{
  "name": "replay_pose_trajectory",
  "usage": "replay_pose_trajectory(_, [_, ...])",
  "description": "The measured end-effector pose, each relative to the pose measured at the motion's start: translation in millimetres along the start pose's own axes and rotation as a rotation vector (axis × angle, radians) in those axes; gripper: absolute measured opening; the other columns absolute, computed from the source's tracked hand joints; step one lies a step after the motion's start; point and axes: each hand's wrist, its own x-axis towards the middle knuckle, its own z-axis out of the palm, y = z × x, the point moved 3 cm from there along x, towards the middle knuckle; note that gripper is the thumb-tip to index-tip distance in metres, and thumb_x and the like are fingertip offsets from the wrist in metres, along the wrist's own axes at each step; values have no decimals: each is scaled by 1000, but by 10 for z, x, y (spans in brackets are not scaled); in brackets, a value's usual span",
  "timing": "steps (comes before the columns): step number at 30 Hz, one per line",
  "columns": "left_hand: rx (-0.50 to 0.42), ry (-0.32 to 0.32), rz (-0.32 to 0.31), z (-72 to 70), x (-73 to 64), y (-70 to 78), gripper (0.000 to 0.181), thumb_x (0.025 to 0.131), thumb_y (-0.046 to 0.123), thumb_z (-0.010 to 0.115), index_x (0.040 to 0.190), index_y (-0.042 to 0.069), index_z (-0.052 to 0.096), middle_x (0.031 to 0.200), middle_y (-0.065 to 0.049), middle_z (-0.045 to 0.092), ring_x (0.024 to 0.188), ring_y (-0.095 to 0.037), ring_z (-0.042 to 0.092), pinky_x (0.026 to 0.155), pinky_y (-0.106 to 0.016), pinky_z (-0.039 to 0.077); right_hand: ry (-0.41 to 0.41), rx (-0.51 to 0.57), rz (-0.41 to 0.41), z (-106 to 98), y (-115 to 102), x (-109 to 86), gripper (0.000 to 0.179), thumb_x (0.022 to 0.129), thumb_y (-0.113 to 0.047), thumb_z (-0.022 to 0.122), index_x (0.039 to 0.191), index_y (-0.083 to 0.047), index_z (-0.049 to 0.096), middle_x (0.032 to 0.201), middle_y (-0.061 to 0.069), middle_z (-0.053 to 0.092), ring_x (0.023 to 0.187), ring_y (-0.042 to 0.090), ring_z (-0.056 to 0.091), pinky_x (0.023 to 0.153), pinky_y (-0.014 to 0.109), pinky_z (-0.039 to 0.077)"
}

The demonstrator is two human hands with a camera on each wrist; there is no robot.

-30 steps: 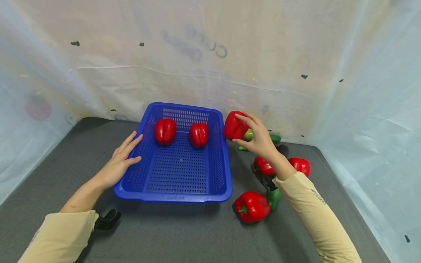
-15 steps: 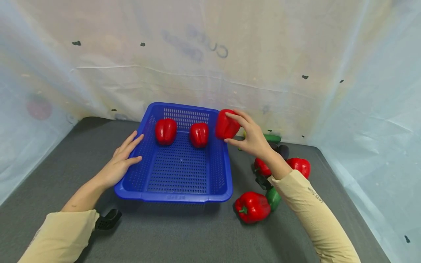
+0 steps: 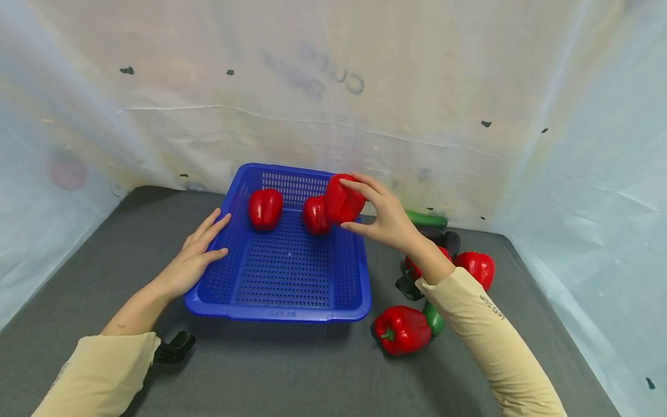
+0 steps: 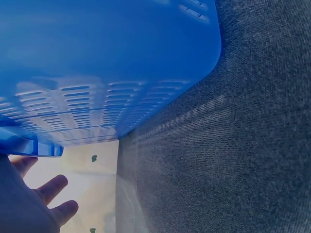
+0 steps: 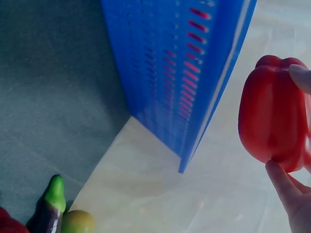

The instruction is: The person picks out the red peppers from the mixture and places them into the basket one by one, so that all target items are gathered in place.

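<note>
A red bell pepper [image 3: 343,200] is gripped between the thumb and fingers of my right hand [image 3: 385,215], over the right side of a blue perforated basket [image 3: 276,314]. In the right wrist view the same bell pepper [image 5: 273,114] shows above the level of the basket's rim. Inside the basket lie two more red peppers, one on the left [image 3: 266,209] and one [image 3: 315,215] partly covered by the held one. My left hand [image 3: 195,258] rests with spread, straight fingers on the basket's left rim; the left wrist view shows its fingers [image 4: 53,189] beside the basket's outer wall.
Right of the basket, a red pepper [image 3: 402,330] lies by a green vegetable [image 3: 433,318]. Farther back are another red pepper [image 3: 476,267], a long green vegetable [image 3: 426,219] and an eggplant [image 5: 48,208]. A plastic sheet [image 3: 333,104] hangs behind the grey surface [image 3: 292,370].
My right hand has carried the pepper leftward from outside the basket's right rim to over its inside. The left hand has stayed on the left rim.
</note>
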Motion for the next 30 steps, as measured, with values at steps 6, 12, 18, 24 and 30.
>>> replay_pose_trajectory(6, [0,-4,2,0,4,4,65,100,14,42,155,10,9,161,-11,-13,141,-50,-8,99,-78,2,-18,17,-24,30,-98,64,71,77,-21,80,140,-11,49,148,13,40,135,27,41,104,46,42])
replay_pose_trajectory(12, [-3,-3,2,-1,5,-6,64,100,14,42,155,11,9,161,-11,-13,141,-50,-8,99,-78,3,-51,32,-24,72,-160,145,70,77,-22,80,139,-12,50,148,11,41,135,25,42,105,45,41])
replay_pose_trajectory(18, [-1,0,10,-4,-9,-1,64,100,15,42,155,11,10,161,-12,-12,140,-50,-8,99,-78,3,-83,50,-40,99,-274,245,70,77,-23,81,139,-14,50,145,9,44,132,23,44,103,44,43])
replay_pose_trajectory(24, [-3,1,14,-6,-9,-7,65,99,14,43,155,11,10,161,-12,-12,140,-50,-7,99,-78,3,-129,51,-49,135,-382,339,71,77,-25,81,140,-16,49,145,6,45,131,20,45,103,40,42])
replay_pose_trajectory(30, [-8,-1,11,-3,-5,-15,64,100,15,42,155,11,10,161,-11,-13,141,-49,-8,100,-78,3,-171,65,-40,174,-458,388,71,79,-27,79,142,-17,47,147,6,42,133,21,42,103,40,43])
